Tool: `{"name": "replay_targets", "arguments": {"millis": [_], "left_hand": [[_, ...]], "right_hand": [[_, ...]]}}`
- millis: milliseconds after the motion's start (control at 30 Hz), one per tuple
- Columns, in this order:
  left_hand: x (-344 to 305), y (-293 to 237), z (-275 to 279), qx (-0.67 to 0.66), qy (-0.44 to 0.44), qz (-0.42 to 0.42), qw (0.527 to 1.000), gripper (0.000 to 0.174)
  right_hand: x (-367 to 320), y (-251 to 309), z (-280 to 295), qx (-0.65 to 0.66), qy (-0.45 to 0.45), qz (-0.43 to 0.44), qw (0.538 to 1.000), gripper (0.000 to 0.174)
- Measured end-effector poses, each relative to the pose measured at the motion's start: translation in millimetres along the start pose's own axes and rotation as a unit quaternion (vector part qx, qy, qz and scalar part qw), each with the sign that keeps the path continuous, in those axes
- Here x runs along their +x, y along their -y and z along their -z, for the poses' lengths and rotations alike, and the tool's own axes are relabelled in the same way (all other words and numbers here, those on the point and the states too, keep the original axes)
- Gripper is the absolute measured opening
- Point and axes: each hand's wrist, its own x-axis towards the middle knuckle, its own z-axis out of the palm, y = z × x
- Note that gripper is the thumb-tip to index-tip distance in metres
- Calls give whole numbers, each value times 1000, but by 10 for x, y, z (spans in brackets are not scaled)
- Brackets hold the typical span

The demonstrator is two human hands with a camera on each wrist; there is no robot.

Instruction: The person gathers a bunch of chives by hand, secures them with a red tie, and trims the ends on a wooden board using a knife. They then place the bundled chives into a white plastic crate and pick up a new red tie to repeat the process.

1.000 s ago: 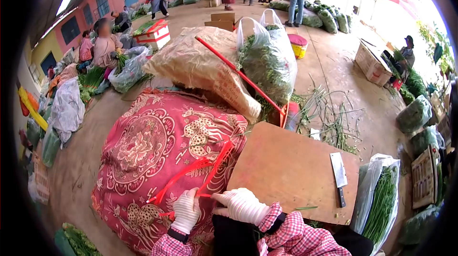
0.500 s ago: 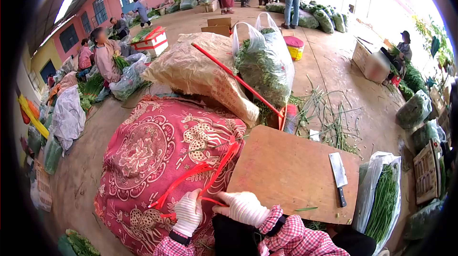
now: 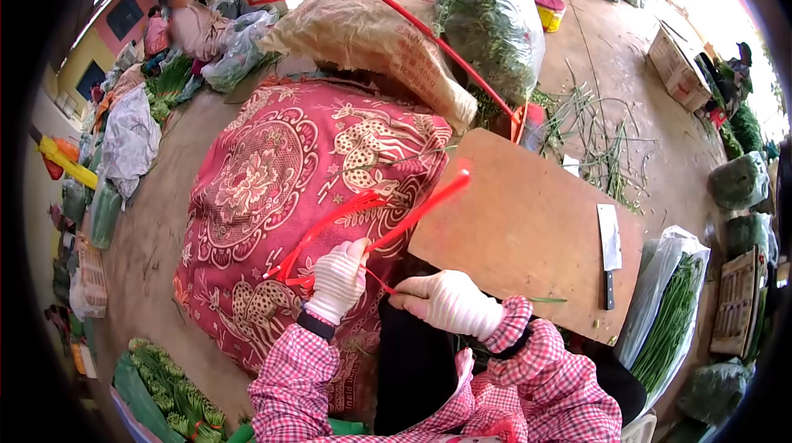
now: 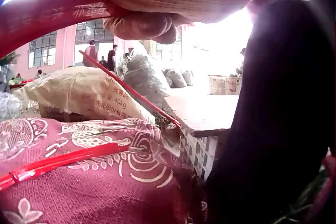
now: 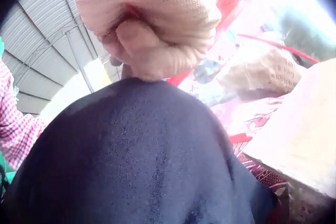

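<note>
My gloved left hand [image 3: 338, 282] grips a bunch of red plastic strips [image 3: 421, 205] above the edge of a large maroon patterned cloth [image 3: 264, 183]. Their long end sticks up to the right, overlapping the wooden board. In the left wrist view a printed red ribbon [image 4: 52, 18] runs from the fingers. A thin red piece [image 3: 378, 280] stretches across to my gloved right hand [image 3: 450, 301], which pinches its end between thumb and curled fingers over my dark-clad knee [image 5: 136, 150]. More red strips [image 3: 326, 224] lie on the cloth.
A wooden board [image 3: 520, 228] with a cleaver [image 3: 609, 245] on it stands at the right. Beyond are a tan sack [image 3: 363, 26], a red pole [image 3: 437, 40] and a plastic bag of greens [image 3: 493, 26]. Bagged green stalks [image 3: 668, 332] stand right of the board.
The head view has tilted downward. The long red strips have swung right toward the board, and the thin piece between my hands now slants down to the right hand.
</note>
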Motion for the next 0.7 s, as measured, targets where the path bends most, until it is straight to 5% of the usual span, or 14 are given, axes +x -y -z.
{"name": "replay_targets", "arguments": {"millis": [133, 267, 400, 700], "left_hand": [[-174, 108, -33, -74, -40, 45, 995, 20], [-360, 106, -43, -223, -42, 99, 969, 18], [-434, -23, -46, -358, 65, 210, 907, 17], [-389, -343, 105, -396, 73, 183, 897, 20]], "right_hand": [[-293, -99, 309, 192, -3, -4, 981, 26], [-373, -220, 553, 327, -192, -209, 901, 23], [-250, -266, 612, 395, -309, -143, 853, 21], [-72, -105, 651, 447, -342, -86, 822, 23]]}}
